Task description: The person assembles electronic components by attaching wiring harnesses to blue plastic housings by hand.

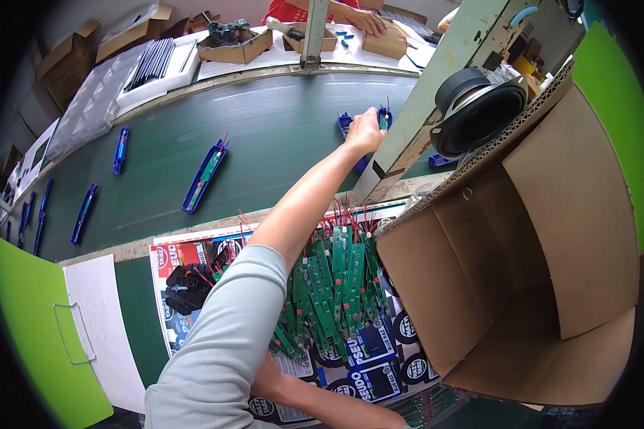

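My left hand (366,133) reaches far out over the green conveyor belt, its fingers closed at a blue plastic housing (385,119) with a green circuit board and red wire inside. Right beside it, partly covered by the hand, lies another blue housing (345,124). My right hand (267,376) lies low, crossed beneath the left arm; the grey sleeve hides its fingers. Close to both arms is a pile of long green circuit boards (333,286) with red wires. Left of the pile sit black foam-like pieces (187,288), partly behind the sleeve.
Several blue housings, one with a board (206,175), lie along the conveyor (279,114). An open cardboard box (436,286) stands at right, a black speaker (479,114) above its edge beside a metal post (436,93). Across the belt, a co-worker's hand (368,23) touches a small carton.
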A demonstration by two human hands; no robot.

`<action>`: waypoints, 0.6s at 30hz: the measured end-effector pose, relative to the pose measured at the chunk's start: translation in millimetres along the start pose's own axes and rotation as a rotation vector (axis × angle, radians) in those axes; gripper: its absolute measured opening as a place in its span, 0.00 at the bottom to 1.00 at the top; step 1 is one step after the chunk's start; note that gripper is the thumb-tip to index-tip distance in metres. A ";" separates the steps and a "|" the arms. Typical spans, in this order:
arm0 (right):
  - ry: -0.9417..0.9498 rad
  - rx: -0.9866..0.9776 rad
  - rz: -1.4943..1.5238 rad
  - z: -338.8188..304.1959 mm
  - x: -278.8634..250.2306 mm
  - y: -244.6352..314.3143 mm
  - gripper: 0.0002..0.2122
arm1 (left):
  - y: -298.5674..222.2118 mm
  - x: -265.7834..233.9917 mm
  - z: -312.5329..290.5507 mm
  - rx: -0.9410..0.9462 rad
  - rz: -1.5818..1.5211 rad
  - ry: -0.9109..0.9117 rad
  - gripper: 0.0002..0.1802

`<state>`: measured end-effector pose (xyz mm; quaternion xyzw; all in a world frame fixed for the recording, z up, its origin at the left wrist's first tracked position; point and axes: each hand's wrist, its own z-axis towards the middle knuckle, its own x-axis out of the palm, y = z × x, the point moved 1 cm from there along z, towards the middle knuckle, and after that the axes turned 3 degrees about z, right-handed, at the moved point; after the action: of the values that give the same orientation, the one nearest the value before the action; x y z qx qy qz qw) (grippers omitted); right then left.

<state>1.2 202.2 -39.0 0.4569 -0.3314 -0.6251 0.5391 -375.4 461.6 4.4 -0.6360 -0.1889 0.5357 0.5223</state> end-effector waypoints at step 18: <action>-0.086 -0.184 -0.028 17.8 -9.3 14.9 0.11 | 34.5 -70.0 -21.7 -0.119 0.581 0.012 0.30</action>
<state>-9.8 207.0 -17.1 0.3830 -0.2889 -0.6793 0.5553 -392.2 382.3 5.8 -0.6963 -0.0270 0.6468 0.3099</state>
